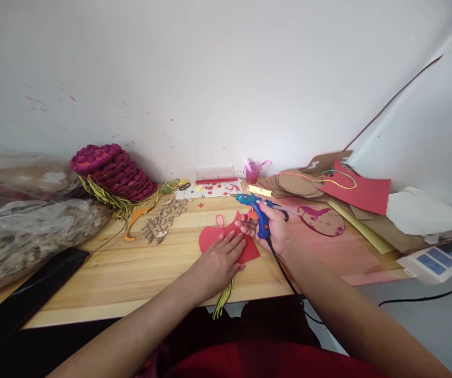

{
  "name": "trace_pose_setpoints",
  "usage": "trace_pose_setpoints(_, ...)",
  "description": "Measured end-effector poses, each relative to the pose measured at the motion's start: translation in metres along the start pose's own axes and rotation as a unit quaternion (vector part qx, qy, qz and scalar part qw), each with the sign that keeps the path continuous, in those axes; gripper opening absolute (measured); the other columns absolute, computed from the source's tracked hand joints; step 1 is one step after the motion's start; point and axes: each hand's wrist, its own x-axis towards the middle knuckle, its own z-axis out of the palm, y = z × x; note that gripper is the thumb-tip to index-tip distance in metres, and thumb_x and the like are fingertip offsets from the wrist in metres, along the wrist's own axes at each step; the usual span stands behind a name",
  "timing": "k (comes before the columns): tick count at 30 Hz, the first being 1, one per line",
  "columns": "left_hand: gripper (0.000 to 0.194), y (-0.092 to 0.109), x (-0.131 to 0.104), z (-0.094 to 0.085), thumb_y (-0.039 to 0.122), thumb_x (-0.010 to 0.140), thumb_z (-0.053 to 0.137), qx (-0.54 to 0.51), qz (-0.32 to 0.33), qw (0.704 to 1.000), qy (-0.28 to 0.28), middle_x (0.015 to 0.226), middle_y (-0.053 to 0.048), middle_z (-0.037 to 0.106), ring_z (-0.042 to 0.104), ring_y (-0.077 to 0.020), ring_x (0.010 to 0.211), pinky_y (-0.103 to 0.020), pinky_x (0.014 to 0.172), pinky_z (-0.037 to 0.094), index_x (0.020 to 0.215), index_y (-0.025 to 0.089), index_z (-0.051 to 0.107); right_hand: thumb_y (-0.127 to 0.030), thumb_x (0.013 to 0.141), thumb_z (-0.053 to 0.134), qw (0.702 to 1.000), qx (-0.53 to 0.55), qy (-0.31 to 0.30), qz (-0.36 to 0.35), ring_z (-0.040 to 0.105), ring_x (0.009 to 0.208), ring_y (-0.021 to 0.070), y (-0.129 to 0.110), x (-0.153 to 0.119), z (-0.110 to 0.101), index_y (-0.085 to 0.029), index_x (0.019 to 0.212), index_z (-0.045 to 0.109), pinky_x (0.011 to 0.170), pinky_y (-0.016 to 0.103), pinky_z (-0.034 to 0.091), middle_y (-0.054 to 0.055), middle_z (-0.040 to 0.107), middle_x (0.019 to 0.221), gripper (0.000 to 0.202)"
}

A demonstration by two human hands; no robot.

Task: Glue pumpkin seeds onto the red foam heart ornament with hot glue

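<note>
Smooth, pale-grained wooden tabletop (131, 283); knobbly tan shells (165, 216) heaped left of centre. Flat red paper (208, 237), curved at left, angular at right, lies front-centre; pink cord loop (223, 222) above, stringy yellow-green tassel (223, 301) below. Left hand (218, 261) flat on paper, fingers nearly together. Right hand (278, 230): fingers curled round blue plastic glue gun (263, 224).
</note>
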Motion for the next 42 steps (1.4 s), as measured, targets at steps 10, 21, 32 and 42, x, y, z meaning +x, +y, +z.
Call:
trace_pose_setpoints(10,0.072,-0.006,0.020,-0.026,0.052,0.097,0.043,0.054,0.023,0.993,-0.102,0.163,-0.013,0.012,0.006,-0.0303,0.152,-0.056,0.120,0.014,0.157,0.023,0.016,-0.040,0.100,0.037,0.999,0.034,-0.017,-0.018,0.076,0.082,0.0244,-0.001,0.000,0.000,-0.016,0.078,0.065,0.068,0.033,0.062,0.013,0.075,0.076,0.043)
trace_pose_setpoints(21,0.049,0.006,0.015,-0.023,0.038,0.093,0.055,0.004,0.015,1.000,-0.007,0.149,-0.009,0.050,0.041,-0.0272,0.141,-0.050,0.119,0.025,0.140,0.021,0.053,-0.040,0.098,0.042,0.997,0.010,0.002,-0.076,0.076,0.081,0.0258,-0.006,0.001,-0.005,-0.017,0.094,0.067,0.069,0.038,0.063,0.010,0.077,0.074,0.034)
trace_pose_setpoints(32,0.032,0.019,-0.038,-0.020,0.012,0.089,0.051,0.127,-0.071,0.985,0.091,0.109,-0.009,0.069,0.060,-0.0271,0.098,-0.044,0.084,0.049,0.117,0.021,0.064,-0.032,0.085,0.070,0.988,-0.097,0.013,-0.119,0.076,0.069,0.0212,0.003,0.005,-0.009,-0.015,0.095,0.071,0.050,0.025,0.060,0.006,0.078,0.080,0.019)
trace_pose_setpoints(42,0.013,0.022,-0.049,-0.006,0.023,0.093,0.056,0.036,-0.157,0.978,0.135,0.086,-0.006,0.062,0.057,-0.0232,0.084,-0.036,0.074,0.048,0.080,0.020,0.056,-0.031,0.088,0.067,0.985,-0.098,0.035,-0.136,0.075,0.066,0.0189,-0.003,0.003,-0.006,-0.018,0.102,0.068,0.048,0.023,0.059,0.003,0.078,0.080,0.019)
